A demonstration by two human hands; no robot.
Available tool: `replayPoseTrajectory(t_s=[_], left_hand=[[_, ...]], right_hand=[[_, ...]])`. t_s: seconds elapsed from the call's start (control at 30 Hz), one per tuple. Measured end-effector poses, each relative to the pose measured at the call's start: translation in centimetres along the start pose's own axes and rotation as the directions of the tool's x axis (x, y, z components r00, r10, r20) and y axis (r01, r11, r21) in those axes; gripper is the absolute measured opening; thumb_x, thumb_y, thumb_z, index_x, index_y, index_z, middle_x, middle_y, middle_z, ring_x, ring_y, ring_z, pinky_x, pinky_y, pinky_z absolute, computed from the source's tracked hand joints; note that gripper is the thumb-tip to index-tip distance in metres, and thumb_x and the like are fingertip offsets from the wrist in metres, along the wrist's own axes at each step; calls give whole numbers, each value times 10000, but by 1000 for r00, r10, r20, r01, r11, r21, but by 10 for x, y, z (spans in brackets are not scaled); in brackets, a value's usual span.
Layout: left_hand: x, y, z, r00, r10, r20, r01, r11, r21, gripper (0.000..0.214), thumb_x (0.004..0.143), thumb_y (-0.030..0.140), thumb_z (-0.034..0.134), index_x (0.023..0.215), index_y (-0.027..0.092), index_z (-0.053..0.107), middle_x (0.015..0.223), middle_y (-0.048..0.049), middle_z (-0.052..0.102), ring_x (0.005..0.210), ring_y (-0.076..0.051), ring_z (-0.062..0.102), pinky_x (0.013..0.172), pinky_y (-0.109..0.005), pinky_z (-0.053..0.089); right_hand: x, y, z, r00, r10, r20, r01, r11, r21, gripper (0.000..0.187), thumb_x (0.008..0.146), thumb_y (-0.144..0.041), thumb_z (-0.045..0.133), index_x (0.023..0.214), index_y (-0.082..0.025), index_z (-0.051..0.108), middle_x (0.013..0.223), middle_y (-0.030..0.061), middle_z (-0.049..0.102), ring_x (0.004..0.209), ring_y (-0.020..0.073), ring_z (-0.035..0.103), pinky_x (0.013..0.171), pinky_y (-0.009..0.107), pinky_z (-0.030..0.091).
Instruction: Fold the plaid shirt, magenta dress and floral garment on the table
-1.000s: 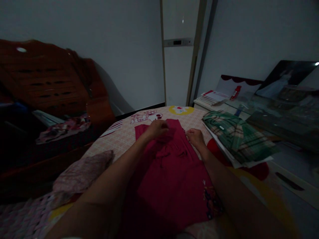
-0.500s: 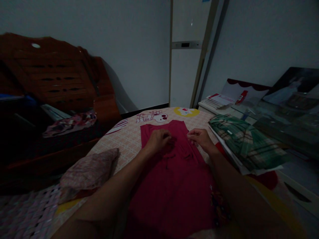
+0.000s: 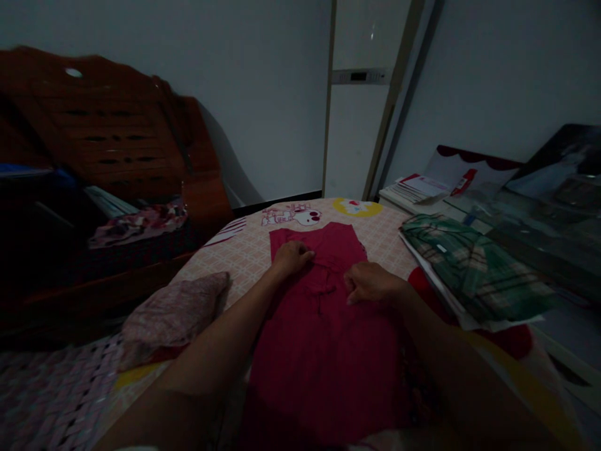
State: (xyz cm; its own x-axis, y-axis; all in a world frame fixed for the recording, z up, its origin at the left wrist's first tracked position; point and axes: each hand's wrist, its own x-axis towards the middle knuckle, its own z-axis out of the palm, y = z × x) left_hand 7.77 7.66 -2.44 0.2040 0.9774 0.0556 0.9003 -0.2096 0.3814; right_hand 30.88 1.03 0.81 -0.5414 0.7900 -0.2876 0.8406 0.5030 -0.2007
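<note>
A dark pink sleeveless dress lies spread lengthwise on the patterned tablecloth, with creases and what look like narrow ties across its middle. My left hand rests at its upper left part, the fingers curled together on the cloth. Lower down on the right side, my right hand is closed against the fabric, thumb toward me. The tips of both hands are partly hidden in the dim light, and each seems to grip a bit of the dress.
To the left lies a bundled pinkish cloth. A folded green plaid garment is on the right, near a glass-topped cabinet with papers. Beyond stand a wooden bench and a tall white appliance.
My right hand has moved down and inward from the dress's right edge onto its middle. My left hand has lowered slightly onto the fabric. The view has shifted a little.
</note>
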Motion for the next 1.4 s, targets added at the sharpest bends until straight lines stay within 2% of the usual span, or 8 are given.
replayPoseTrajectory(t_s=[0.1, 0.2, 0.33, 0.53, 0.73, 0.87, 1.07, 1.4], left_hand=[[0, 0, 0, 1000, -3, 23, 3, 1000, -8, 266, 873, 410, 602, 849, 187, 744, 876, -64, 738, 823, -204, 662, 673, -267, 421], [0, 0, 2, 1000, -11, 24, 11, 1000, -9, 254, 864, 407, 612, 867, 193, 747, 907, -63, 741, 845, -206, 662, 666, -265, 414], [1, -1, 5, 999, -29, 17, 29, 1000, -11, 241, 861, 397, 611, 888, 201, 747, 927, -62, 741, 856, -204, 661, 674, -264, 417], [2, -5, 9, 998, -27, -49, 24, 998, -53, 213, 845, 362, 608, 825, 196, 740, 861, -67, 736, 820, -207, 662, 671, -269, 428], [13, -16, 15, 992, -43, -115, 5, 950, -311, 213, 824, 339, 606, 712, 171, 673, 693, -38, 699, 667, -163, 635, 597, -242, 418], [18, -18, 16, 986, -100, -135, 22, 875, -484, 198, 821, 325, 594, 732, 156, 646, 595, -1, 645, 559, -135, 590, 554, -228, 411], [13, -10, 9, 979, -38, -202, -24, 955, -295, 85, 780, 207, 625, 758, 155, 689, 767, -45, 713, 733, -171, 648, 707, -263, 465], [11, -14, 19, 970, 66, -234, -92, 991, -102, 198, 828, 154, 601, 1007, 162, 686, 1001, -96, 716, 977, -235, 645, 889, -341, 493]], right_hand=[[-1, -7, 1, 1000, 22, -1, -22, 992, -123, 166, 723, -318, 734, 790, -175, 684, 828, 81, 698, 769, 190, 614, 581, 259, 284], [-1, -6, 0, 998, 14, -56, -20, 994, -109, 78, 748, -228, 633, 759, -161, 670, 788, 80, 679, 728, 173, 588, 582, 263, 288], [0, 11, -1, 995, -15, -98, 33, 981, 192, 132, 703, -151, 514, 603, -154, 601, 599, 7, 580, 574, 110, 490, 537, 242, 282], [-2, 35, 2, 995, 61, -80, 7, 751, 660, 126, 669, -239, 513, 614, -170, 604, 491, -29, 538, 451, 102, 484, 451, 212, 350], [-5, 36, 0, 996, 19, -88, 58, 613, 788, 124, 657, -247, 562, 676, -165, 653, 480, -37, 557, 423, 82, 481, 409, 179, 362], [-3, 35, 2, 999, -14, -49, 48, 599, 799, 127, 664, -249, 570, 683, -158, 656, 476, -39, 565, 395, 69, 462, 392, 169, 348], [2, 28, 8, 999, -52, 3, 30, 622, 782, 112, 683, -253, 585, 667, -160, 645, 494, -37, 574, 403, 68, 474, 400, 171, 354], [8, 16, 14, 995, -101, -18, 81, 663, 744, 158, 750, -280, 604, 685, -152, 671, 480, -38, 553, 408, 65, 468, 391, 164, 317]])
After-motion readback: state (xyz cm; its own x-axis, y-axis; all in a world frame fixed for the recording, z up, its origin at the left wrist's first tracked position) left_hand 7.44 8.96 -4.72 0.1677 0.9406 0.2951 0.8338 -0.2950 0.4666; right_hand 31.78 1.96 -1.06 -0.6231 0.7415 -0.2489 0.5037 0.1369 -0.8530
